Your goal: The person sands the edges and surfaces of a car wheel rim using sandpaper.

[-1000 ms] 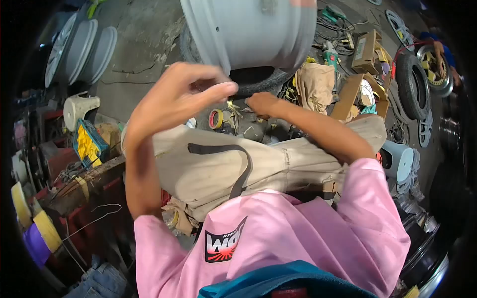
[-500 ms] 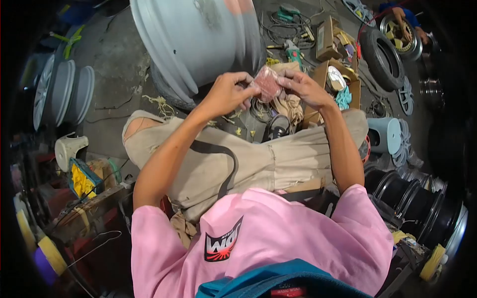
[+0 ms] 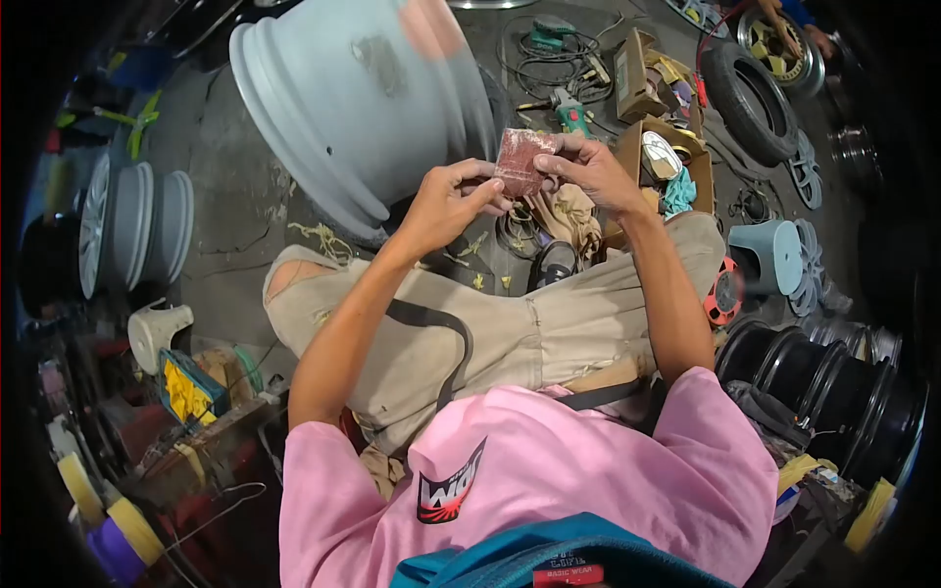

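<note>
Between my two hands is a small reddish-brown piece of sandpaper (image 3: pixel 520 165), worn pale along its upper edge. My left hand (image 3: pixel 454 203) pinches its lower left corner with thumb and fingers. On the other side, my right hand (image 3: pixel 588 173) grips the right edge, thumb on the face towards me. Just beyond my hands lies a large grey-primed wheel rim (image 3: pixel 343 108) on its side, with a dark scuffed patch and a pinkish patch on its barrel. The far faces of the sandpaper and some fingertips are hidden.
A green angle grinder (image 3: pixel 569 110) with cables lies past my hands. Cardboard boxes (image 3: pixel 637 162) with supplies stand to the right, near a black tyre (image 3: pixel 750 103) and a blue-grey stool (image 3: pixel 769 257). More rims (image 3: pixel 132 230) stand at left. A co-worker's hand (image 3: pixel 779 24) touches a gold-centred wheel.
The sandpaper has turned more upright, showing more of its face. My right thumb now presses over its right side. The view has shifted slightly, so the rim appears farther left.
</note>
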The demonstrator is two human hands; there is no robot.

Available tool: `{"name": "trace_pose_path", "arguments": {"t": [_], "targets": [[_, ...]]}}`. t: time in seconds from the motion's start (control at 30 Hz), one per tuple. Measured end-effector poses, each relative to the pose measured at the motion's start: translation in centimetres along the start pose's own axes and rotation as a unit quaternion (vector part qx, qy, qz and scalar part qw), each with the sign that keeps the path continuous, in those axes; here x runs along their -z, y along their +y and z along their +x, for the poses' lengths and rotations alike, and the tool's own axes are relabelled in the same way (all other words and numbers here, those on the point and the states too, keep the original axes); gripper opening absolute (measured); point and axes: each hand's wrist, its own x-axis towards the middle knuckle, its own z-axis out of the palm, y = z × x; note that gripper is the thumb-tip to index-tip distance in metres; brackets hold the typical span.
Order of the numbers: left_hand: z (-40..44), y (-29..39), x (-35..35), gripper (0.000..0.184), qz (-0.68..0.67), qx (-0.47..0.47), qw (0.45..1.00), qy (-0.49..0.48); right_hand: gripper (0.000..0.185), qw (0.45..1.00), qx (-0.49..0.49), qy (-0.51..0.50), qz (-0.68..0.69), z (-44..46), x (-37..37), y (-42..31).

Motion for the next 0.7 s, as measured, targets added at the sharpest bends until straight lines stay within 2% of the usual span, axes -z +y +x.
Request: {"name": "trace_pose_path", "arguments": {"t": [0.07,0.17,0.23,0.3,0.37,0.43,0.5,0.53,0.57,0.63,0.7], "targets": [[0.1,0.6,0.0,0.02,-0.039,0.033,0.998,0.035,0.022,1.0,0.016,-0.006,-0.004,0.3,0.4,0.6],[0.3,-0.3,0.9,0.02,-0.002,0.007,0.999,0.045,0.021,0.999,0.003,-0.023,-0.033,0.2,0.1,0.1],[0.3,-0.2,1.2,0.018,-0.012,0.003,0.998,0.054,0.026,0.996,0.005,-0.074,-0.053,0.2,-0.4,-0.2],[0.5,0.4,1.1,0.02,0.049,-0.066,0.996,0.043,0.03,0.993,0.015,-0.094,-0.076,-0.2,-1.1,-1.1],[0.6,1.3,0.4,0.024,0.039,-0.121,0.991,0.048,0.033,0.999,-0.025,-0.031,0.01,-1.0,-2.1,-1.7],[0.5,2.3,-0.2,0.026,0.049,-0.14,0.987,0.059,0.033,0.999,-0.022,-0.034,0.008,-1.4,-2.6,-2.2],[0.4,2.4,-0.5,0.027,0.004,-0.143,0.988,0.055,0.032,0.997,0.026,-0.037,-0.057,-1.5,-2.9,-1.7],[0.5,2.5,-0.5,0.029,-0.041,-0.14,0.988,0.043,0.03,0.997,0.048,0.002,-0.063,-1.8,-3.8,-1.7],[0.7,2.5,-0.4,0.029,-0.038,-0.142,0.988,0.046,0.03,0.997,0.051,-0.002,-0.063,-1.9,-4.7,-1.6],[0.8,3.0,-0.2,0.031,-0.076,-0.115,0.99,0.025,0.028,0.985,0.113,0.101,-0.087,-2.0,-6.2,-1.2],[0.6,4.0,0.3,0.032,-0.069,-0.105,0.992,0.019,0.027,0.978,0.151,0.108,-0.098,-1.7,-6.7,-1.1]]}}
